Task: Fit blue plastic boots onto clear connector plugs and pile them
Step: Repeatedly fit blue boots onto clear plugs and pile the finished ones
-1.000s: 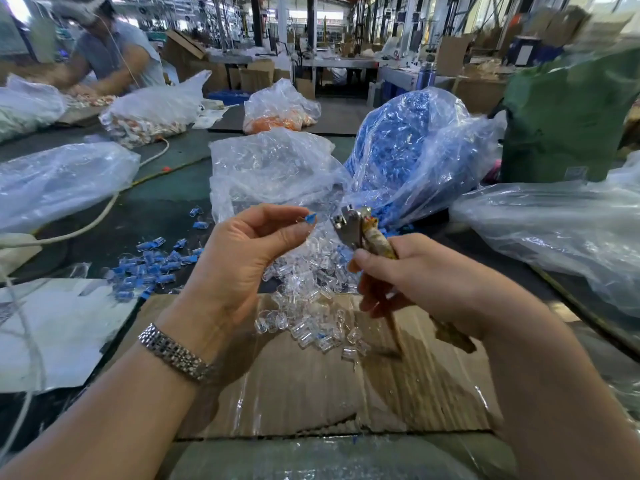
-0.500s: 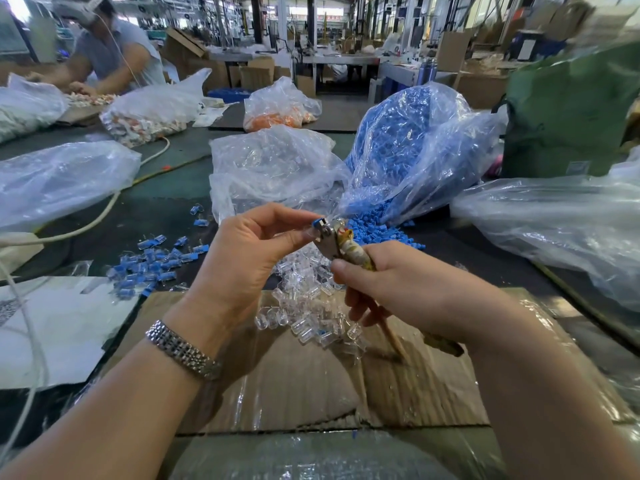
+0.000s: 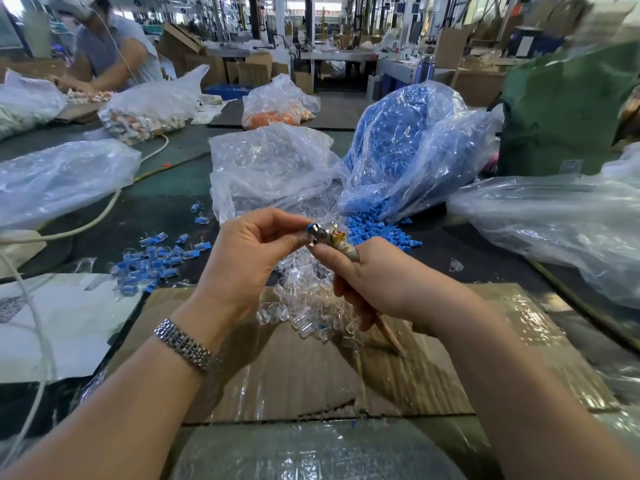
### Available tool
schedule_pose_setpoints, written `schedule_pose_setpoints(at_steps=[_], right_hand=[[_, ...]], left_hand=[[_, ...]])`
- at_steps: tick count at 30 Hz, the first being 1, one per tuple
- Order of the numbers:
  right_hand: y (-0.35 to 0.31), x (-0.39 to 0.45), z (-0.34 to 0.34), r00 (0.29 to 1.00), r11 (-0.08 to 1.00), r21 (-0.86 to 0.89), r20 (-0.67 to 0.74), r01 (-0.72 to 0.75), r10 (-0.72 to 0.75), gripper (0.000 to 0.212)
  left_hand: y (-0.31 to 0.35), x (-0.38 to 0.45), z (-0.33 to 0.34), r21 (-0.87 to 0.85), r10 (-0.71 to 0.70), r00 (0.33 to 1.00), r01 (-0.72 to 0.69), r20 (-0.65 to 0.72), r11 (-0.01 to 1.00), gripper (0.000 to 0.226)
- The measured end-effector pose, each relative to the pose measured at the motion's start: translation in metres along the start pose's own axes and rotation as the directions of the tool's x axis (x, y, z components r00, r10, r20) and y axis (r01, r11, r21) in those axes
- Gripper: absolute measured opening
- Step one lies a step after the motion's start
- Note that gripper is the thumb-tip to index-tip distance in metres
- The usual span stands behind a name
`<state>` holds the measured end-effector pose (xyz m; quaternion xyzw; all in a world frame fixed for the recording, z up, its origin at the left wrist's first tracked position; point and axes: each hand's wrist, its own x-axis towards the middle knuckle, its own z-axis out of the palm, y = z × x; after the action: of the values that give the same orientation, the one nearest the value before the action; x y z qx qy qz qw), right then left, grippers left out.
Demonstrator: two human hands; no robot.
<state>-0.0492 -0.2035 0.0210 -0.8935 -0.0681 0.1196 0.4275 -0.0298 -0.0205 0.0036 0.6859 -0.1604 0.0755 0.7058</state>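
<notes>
Left hand (image 3: 249, 258) pinches a blue boot (image 3: 309, 227) against the metal tool (image 3: 323, 233) gripped in right hand (image 3: 381, 282). Clear plugs (image 3: 304, 299) heaped just beneath on cardboard (image 3: 311, 368). Finished pile (image 3: 156, 261) left on tabletop (image 3: 166, 209); blue-boot bag (image 3: 408, 140) spills far right.

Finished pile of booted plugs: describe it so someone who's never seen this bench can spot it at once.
Start from the taped cardboard sheet in front of the person and look just beyond its far left corner, on the dark table. The finished pile lies there, left of the left hand. Its pieces are clear plugs wearing blue boots, unlike the all-clear plugs between the hands or the all-blue boots spilling from the bag.
</notes>
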Motion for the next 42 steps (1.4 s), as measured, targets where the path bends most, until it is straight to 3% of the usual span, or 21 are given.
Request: schedule_pose_setpoints(at_steps=[5, 10, 13, 15, 19, 22, 30, 37, 40, 42], right_hand=[[0.004, -0.008, -0.012, 0.998, 0.994, 0.106, 0.047, 0.025, -0.030, 0.034], [0.004, -0.010, -0.015, 1.000, 1.000, -0.015, 0.014, 0.018, -0.018, 0.031], [0.006, -0.012, -0.013, 0.997, 0.999, 0.046, 0.069, -0.021, 0.018, 0.021], [0.005, -0.014, -0.018, 1.000, 0.997, 0.073, 0.006, 0.005, -0.006, 0.021], [-0.001, -0.010, -0.020, 0.951, 0.985, 0.000, -0.260, 0.170, -0.164, 0.019], [0.000, -0.005, -0.011, 0.922, 0.973, -0.017, -0.316, 0.231, -0.224, 0.017], [0.004, -0.003, -0.009, 0.917, 0.966, -0.112, -0.306, 0.231, -0.255, 0.011], [0.006, -0.005, -0.010, 0.913, 0.935, -0.187, -0.225, 0.301, -0.339, 0.016], [0.006, -0.003, -0.009, 0.933, 0.945, -0.161, -0.180, 0.286, -0.313, 0.012], [0.009, -0.002, -0.010, 0.944, 0.964, -0.121, -0.204, 0.238, -0.259, 0.021]], left_hand=[[0.001, 0.003, -0.001, -0.073, -0.045, 0.999, 0.047, 0.026, 0.996, 0.024], [0.001, 0.006, -0.004, -0.263, -0.176, 0.984, 0.180, 0.037, 0.948, 0.021], [0.002, 0.010, -0.009, -0.368, -0.209, 0.977, 0.207, 0.036, 0.906, 0.021], [0.001, 0.010, -0.011, -0.399, -0.258, 0.964, 0.259, 0.058, 0.880, 0.021], [-0.004, 0.007, -0.002, -0.328, -0.338, 0.923, 0.383, 0.187, 0.864, 0.025], [-0.006, 0.006, 0.007, -0.272, -0.346, 0.909, 0.402, 0.231, 0.874, 0.027], [-0.003, 0.001, 0.011, -0.205, -0.319, 0.926, 0.358, 0.200, 0.911, 0.021], [-0.001, 0.001, 0.005, -0.207, -0.385, 0.884, 0.442, 0.264, 0.873, 0.023], [0.000, 0.002, 0.001, -0.141, -0.410, 0.864, 0.463, 0.291, 0.875, 0.022], [0.002, 0.006, -0.010, 0.005, -0.399, 0.888, 0.409, 0.230, 0.912, 0.021]])
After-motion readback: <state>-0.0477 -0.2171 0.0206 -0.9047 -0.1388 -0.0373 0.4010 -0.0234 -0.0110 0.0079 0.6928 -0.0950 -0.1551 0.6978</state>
